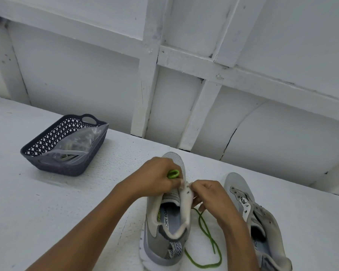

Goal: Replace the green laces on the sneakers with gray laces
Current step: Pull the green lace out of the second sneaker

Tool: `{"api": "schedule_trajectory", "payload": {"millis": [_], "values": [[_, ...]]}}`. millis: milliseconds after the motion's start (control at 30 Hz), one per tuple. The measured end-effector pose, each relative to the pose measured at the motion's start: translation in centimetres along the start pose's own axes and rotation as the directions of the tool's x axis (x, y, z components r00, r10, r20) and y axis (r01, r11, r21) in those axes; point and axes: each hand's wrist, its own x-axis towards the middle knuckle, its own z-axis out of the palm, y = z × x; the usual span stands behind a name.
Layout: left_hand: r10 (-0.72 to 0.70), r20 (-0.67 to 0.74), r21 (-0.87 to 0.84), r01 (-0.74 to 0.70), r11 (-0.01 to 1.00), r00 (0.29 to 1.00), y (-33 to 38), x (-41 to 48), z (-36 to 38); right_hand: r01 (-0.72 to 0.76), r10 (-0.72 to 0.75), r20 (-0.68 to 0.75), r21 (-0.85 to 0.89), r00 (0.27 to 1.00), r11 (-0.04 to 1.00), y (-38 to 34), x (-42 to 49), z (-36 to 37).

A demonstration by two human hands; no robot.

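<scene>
Over on the left, a dark basket with little holes sits on the white table. A clear plastic bag lies in it, with pale strips inside that look like laces.

Next comes the left hand. Its fingers are curled round a loop of the green lace, right above the front of the first sneaker. This gray and white shoe stands on the table with its toe pointing away from the person.

The right hand is just beside the left hand. Its fingertips pinch the white edge of the shoe where the lace holes are. I cannot tell if they pinch the lace too.

From under the right hand, the rest of the green lace runs down and curls on the table between the two shoes.

On the right stands the second sneaker, with no lace in the holes that show.
</scene>
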Motion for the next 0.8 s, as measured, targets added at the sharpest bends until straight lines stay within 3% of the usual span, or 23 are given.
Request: {"api": "schedule_trajectory", "payload": {"millis": [67,167,233,300,367,433,500,600,800], "values": [[-0.009,-0.094,-0.246,-0.014,0.969,0.996,0.4,-0.2,-0.4,-0.002,0.002,-0.003,0.010,1.000,1.000,0.1,-0.1,0.0],[-0.053,-0.163,-0.600,-0.056,0.798,0.985,0.5,-0.3,-1.2,-0.003,0.003,-0.003,0.011,1.000,1.000,0.2,-0.1,0.0],[-0.069,-0.164,-0.742,-0.077,0.666,0.984,0.6,-0.4,-1.6,0.001,-0.001,0.001,0.012,1.000,1.000,0.2,-0.2,0.0],[-0.099,-0.164,-0.780,-0.068,0.622,0.982,0.6,-0.3,-1.6,0.004,-0.004,0.001,0.016,1.000,1.000,0.2,-0.2,0.0],[-0.138,-0.192,-0.697,-0.036,0.716,0.972,0.2,-0.1,-1.3,0.006,-0.006,0.004,0.017,1.000,1.000,0.2,-0.2,0.0],[-0.123,-0.214,-0.480,0.006,0.877,0.969,-0.3,0.2,-0.9,0.004,-0.004,0.004,0.016,1.000,1.000,0.2,-0.2,0.0],[-0.069,-0.142,-0.265,0.029,0.964,0.987,-0.4,0.1,-0.7,0.001,-0.001,0.002,0.015,1.000,1.000,0.3,-0.2,0.0],[-0.058,-0.013,-0.020,0.057,0.998,0.998,-0.4,0.1,-0.3,0.006,-0.006,0.002,0.001,1.000,1.000,0.1,-0.1,0.0],[-0.142,-0.018,0.199,0.142,0.970,0.990,-1.8,0.1,-1.5,0.005,-0.006,-0.013,-0.059,1.000,0.998,0.5,0.3,0.4]]}}
